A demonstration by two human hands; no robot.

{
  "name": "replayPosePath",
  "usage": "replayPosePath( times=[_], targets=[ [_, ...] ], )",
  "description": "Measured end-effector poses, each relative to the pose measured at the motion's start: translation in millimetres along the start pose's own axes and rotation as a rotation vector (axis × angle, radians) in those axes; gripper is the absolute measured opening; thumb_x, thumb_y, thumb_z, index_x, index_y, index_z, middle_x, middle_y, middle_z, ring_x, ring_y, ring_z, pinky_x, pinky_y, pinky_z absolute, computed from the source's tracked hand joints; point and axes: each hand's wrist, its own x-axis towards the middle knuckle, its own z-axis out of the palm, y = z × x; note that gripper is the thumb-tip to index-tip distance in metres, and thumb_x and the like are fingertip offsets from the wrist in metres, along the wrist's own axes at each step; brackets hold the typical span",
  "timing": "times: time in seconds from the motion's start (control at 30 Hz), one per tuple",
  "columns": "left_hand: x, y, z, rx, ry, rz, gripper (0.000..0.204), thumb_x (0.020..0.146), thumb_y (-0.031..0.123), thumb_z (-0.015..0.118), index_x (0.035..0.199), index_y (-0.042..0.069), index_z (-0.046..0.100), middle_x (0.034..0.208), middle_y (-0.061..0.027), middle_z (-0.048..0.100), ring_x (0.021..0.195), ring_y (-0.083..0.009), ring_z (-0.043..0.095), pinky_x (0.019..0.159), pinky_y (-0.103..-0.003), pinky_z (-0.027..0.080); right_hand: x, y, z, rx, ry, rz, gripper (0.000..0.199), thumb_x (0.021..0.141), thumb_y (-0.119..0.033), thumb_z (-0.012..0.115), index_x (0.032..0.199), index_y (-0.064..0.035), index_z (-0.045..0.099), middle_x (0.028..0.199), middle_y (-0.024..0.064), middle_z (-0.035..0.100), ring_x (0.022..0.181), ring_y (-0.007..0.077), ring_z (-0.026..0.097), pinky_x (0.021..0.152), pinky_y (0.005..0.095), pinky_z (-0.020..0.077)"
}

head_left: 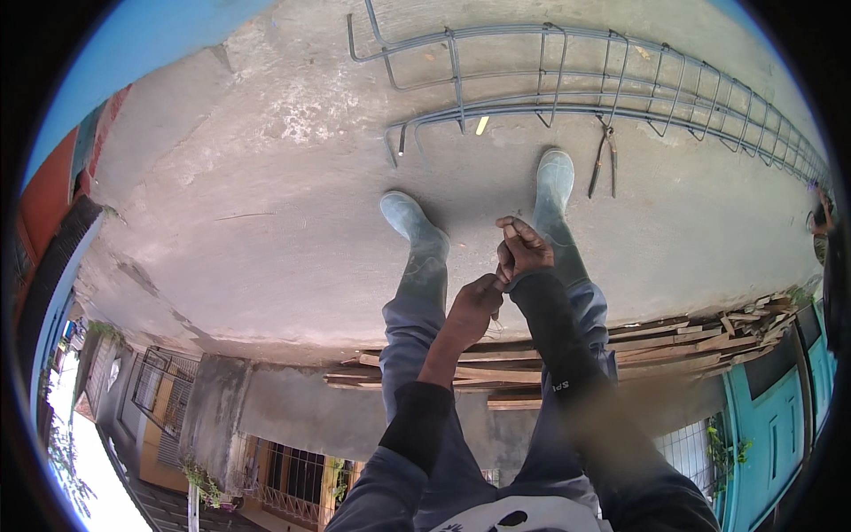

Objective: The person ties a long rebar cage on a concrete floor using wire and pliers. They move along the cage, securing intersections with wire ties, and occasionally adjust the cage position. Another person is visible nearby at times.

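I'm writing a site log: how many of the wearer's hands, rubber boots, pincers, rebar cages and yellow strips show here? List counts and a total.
Wearer's hands: 2
Rubber boots: 2
Pincers: 1
Rebar cages: 1
Yellow strips: 1
Total: 7

Over the concrete floor (292,257), the left hand (472,308) and right hand (526,251) meet between the legs, fingers curled; a few thin strands (498,330), too fine to make out well, poke out below the left hand's fingers. Two grey-green rubber boots (411,222) stand apart on the floor. Toward the floor's far edge lies a long steel-bar cage (585,110), curving off to the right, and a pair of pincers (612,152) has its head at the nearest bars, handles spread toward the boots. A yellow strip (482,126) lies just beside the cage. Timber planks (674,346) lie stacked along the floor's near edge, behind the legs.
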Motion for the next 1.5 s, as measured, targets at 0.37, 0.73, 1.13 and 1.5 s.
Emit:
replayPosePath(
  times=[0.37,0.73,1.13,1.5],
  targets=[
    [19,56,-11,0.114,0.154,0.250,0.042,0.089,0.012,0.059,0.128,0.000,0.054,0.118,-0.0092,0.060,0.108,-0.0200,0.058,0.094,-0.031,0.045,16,-25,-13,-0.279,0.045,-0.035,0.023,0.099,-0.022,0.053,0.118,-0.0164,0.065,0.060,-0.0050,0.042,0.048,0.0014,0.033,0.040,0.0192,0.0268],
    [192,252,-185,-0.008,0.769,0.497,0.048,0.093,0.022,0.054,0.133,-0.003,0.046,0.126,-0.0178,0.055,0.111,-0.0277,0.057,0.089,-0.037,0.050,-45,-127,4,-0.209,-0.354,0.277,0.026,0.102,-0.021,0.039,0.113,-0.0078,0.059,0.065,-0.0017,0.042,0.053,0.0065,0.037,0.045,0.0236,0.0321],
    [248,304,-247,0.313,0.693,0.398,0.026,0.090,0.021,0.064,0.111,0.007,0.068,0.087,0.0010,0.056,0.073,-0.0112,0.051,0.063,-0.026,0.046,-67,-180,2,-0.308,-0.618,-0.090,0.031,0.102,-0.026,0.046,0.117,-0.0032,0.059,0.074,0.0020,0.048,0.066,0.0098,0.041,0.063,0.0265,0.0404],
    [197,316,-246,0.370,0.389,0.591,0.016,0.083,0.003,0.067,0.095,-0.007,0.064,0.089,-0.0118,0.064,0.081,-0.0214,0.065,0.072,-0.030,0.061,-85,-217,26,-0.295,-0.582,-0.321,0.027,0.102,-0.027,0.044,0.115,-0.0094,0.061,0.067,-0.0002,0.048,0.052,0.0057,0.037,0.044,0.0213,0.0306]
  ],
)
